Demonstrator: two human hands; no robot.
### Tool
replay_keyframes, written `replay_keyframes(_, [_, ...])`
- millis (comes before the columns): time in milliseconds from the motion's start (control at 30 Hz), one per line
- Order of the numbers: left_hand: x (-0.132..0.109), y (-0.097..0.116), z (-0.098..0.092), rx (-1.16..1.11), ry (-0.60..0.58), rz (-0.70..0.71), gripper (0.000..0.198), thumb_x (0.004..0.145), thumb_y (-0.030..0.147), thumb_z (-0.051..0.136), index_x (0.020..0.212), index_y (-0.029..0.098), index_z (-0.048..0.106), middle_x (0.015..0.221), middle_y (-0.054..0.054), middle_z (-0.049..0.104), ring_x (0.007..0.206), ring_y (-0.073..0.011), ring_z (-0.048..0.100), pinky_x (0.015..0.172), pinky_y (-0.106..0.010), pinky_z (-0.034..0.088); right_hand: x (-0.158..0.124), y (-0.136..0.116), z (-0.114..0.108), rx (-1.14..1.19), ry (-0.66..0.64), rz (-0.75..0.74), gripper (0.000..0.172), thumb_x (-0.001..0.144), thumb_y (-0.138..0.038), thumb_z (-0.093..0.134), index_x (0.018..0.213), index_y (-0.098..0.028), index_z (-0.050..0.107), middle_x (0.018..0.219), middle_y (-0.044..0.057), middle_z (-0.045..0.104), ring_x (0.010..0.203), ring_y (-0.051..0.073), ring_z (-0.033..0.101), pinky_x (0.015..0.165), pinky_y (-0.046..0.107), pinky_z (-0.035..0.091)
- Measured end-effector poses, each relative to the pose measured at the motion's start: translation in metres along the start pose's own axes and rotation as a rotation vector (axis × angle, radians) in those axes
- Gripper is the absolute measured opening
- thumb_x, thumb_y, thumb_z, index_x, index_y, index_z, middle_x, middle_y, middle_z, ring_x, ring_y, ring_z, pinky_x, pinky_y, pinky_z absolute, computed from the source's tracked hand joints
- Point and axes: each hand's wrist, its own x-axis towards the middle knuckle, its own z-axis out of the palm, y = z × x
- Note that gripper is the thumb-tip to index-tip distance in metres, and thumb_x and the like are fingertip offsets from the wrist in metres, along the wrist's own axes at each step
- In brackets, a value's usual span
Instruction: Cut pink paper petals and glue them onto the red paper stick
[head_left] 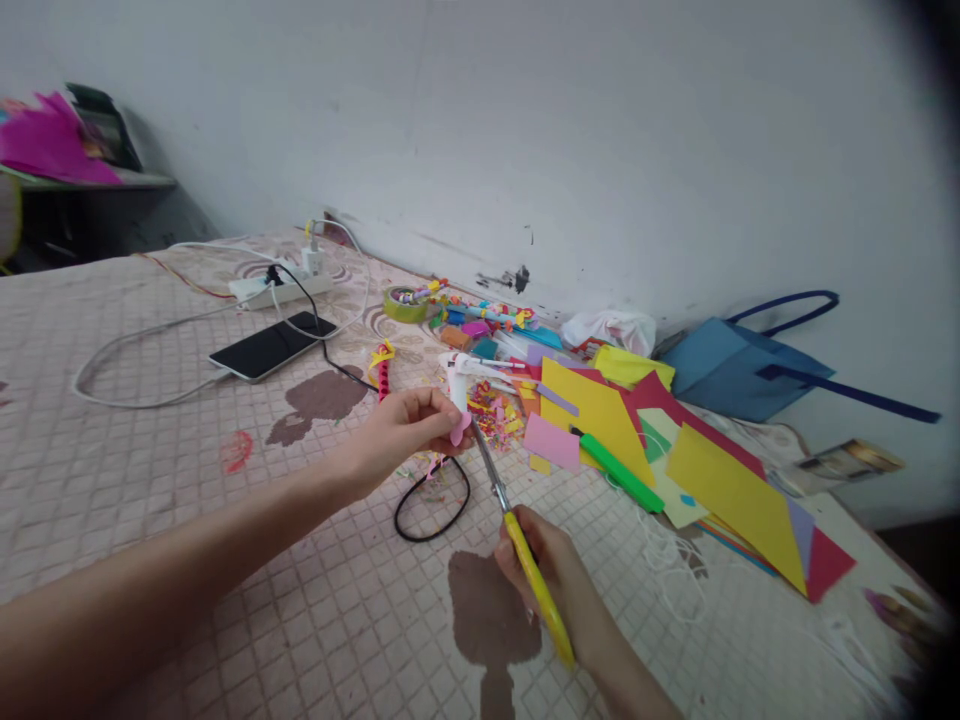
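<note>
Here the left hand pinches a small pink paper piece with its fingers pressed together on it, just above the bed. The right hand has its fingers wrapped around yellow scissors, whose blades touch the pink piece. Colored paper sheets and a green marker lie just beside them. A phone lies farther off.

The scissors have yellow handles, the small paper piece is pink, the marker is green, the bag is blue, and the cloth has a pale checked pattern.
</note>
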Motion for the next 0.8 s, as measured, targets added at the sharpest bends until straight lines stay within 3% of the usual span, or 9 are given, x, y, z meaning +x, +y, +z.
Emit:
replay_keyframes(233, [0.003,0.0,-0.006,0.077,-0.048,0.013,0.016,0.076,0.026,0.062,0.068,0.014,0.056,0.066,0.001,0.061,0.063,-0.0085,0.055,0.064,-0.022,0.045,-0.002,0.003,-0.002,-0.06,-0.021,-0.005,0.015,0.074,-0.026,0.048,0.064,-0.021,0.038,0.055,-0.006,0.034,0.046,0.008,0.032,0.041,0.019,0.027])
replay_keyframes(567, [0.006,0.001,-0.011,0.074,-0.108,0.014,0.014,0.076,0.024,0.062,0.068,0.014,0.058,0.069,0.0,0.063,0.065,-0.0086,0.057,0.065,-0.023,0.044,-0.001,-0.002,-0.001,0.073,-0.042,0.062,0.019,0.071,-0.029,0.051,0.062,-0.021,0.036,0.051,-0.008,0.032,0.042,0.007,0.029,0.038,0.019,0.026])
replay_keyframes(800, [0.006,0.002,-0.011,0.054,-0.068,-0.017,0.013,0.076,0.024,0.062,0.071,0.014,0.056,0.066,0.0,0.063,0.064,-0.0092,0.059,0.062,-0.022,0.045,-0.003,-0.004,-0.003,0.062,-0.06,0.068,0.023,0.072,-0.034,0.053,0.062,-0.021,0.036,0.05,-0.008,0.033,0.04,0.006,0.031,0.036,0.018,0.027])
